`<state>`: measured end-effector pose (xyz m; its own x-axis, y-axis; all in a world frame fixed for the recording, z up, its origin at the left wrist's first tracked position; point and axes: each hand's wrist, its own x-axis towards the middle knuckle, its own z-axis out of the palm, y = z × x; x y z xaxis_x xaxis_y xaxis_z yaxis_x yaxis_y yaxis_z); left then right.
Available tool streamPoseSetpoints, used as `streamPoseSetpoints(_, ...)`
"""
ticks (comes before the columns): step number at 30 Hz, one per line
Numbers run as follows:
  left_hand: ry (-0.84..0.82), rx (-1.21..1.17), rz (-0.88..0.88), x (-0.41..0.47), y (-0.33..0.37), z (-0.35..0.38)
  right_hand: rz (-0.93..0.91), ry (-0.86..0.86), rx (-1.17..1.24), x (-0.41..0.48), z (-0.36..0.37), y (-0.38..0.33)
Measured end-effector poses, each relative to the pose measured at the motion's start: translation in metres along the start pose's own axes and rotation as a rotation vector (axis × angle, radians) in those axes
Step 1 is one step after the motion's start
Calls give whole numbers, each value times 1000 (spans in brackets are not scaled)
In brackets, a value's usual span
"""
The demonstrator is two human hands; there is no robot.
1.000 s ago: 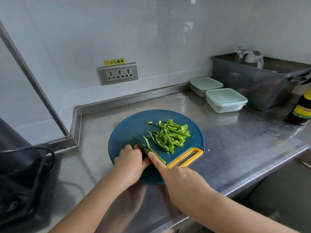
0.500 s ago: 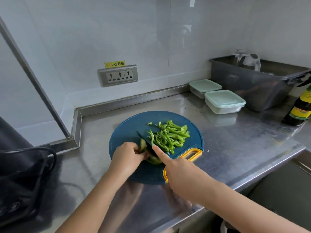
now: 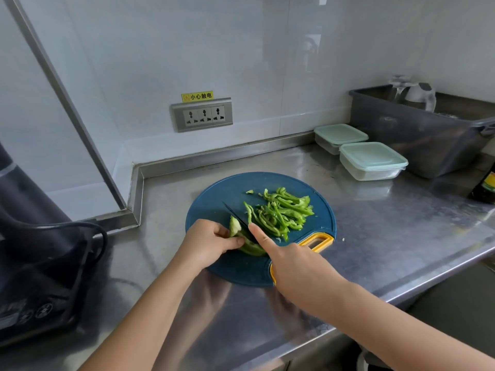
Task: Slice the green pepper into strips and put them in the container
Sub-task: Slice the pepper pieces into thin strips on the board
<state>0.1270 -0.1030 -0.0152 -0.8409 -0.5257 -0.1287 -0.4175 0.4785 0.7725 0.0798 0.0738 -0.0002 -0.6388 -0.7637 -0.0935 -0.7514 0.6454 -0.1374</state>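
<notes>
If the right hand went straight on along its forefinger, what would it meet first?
Nothing close: beyond the knife only bare cutting board, pepper piece left of the line, strips right. Then probably the steel upstand.

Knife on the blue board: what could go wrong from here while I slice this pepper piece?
1. The left hand pinches the pepper piece right beside the knife blade; a slip could nick those fingers.
2. The curved piece may rock as the right hand cuts.
3. The near container has its lid on; strips carried there may spill.
</notes>
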Motion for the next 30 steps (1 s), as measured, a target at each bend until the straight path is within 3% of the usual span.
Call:
streamPoseSetpoints(6,107,-74,-62,2,-6,-21,82,30,45,-1,3,0)
streamPoseSetpoints(10,-62,-111,-97,2,-5,-19,18,16,198,6,-2,16)
streamPoseSetpoints(13,-54,-58,-26,1,-2,-2,19,3,328,9,-9,31)
streamPoseSetpoints(18,210,71,45,2,-7,12,27,93,622,5,-7,28)
streamPoseSetpoints(21,314,175,171,-3,-6,15,17,73,664,-1,-2,17)
streamPoseSetpoints(25,295,331,362,-13,-1,21,4,56,653,-6,-2,10)
streamPoseSetpoints(30,197,417,320,-19,4,21,2,24,614,-7,-7,10)
